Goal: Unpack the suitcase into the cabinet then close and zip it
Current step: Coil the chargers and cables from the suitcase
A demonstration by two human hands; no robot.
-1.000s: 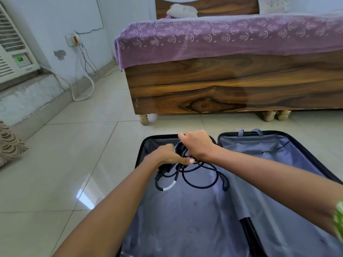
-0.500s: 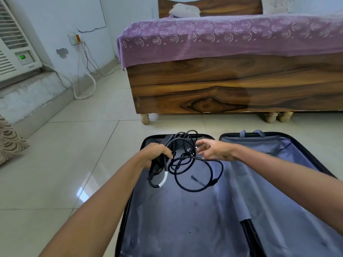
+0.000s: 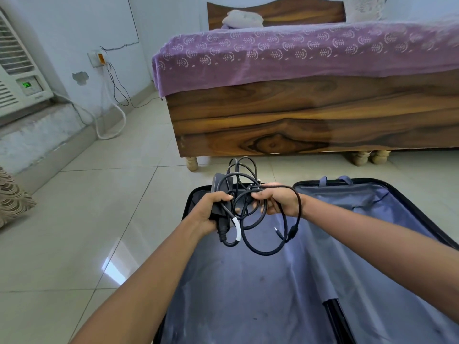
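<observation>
Left hand grips a black power adapter, fingers curled round its body; the adapter stands out above the hand toward 12 o'clock, and its plug end with a white band hangs below the hand at 5 o'clock. Right hand lies at 3 o'clock of the left, close beside it, fingers curled round strands of the black cable. Cable runs between the two hands in tangled loops: some rise above both hands toward 12 o'clock, one large loop drops below the right hand toward 6 o'clock, and one strand passes over the right wrist. A small connector tip hangs free inside the lower loop.

Both hands and the cable are held above the far end of the open suitcase, not touching it. Suitcase lies flat on the tiled floor, both halves showing grey lining; the right half carries two fabric loops at its far rim.

Wooden bed with purple cover stands at 12 o'clock beyond the suitcase. Air conditioner sits at 10 o'clock, wall socket at 11 o'clock.
</observation>
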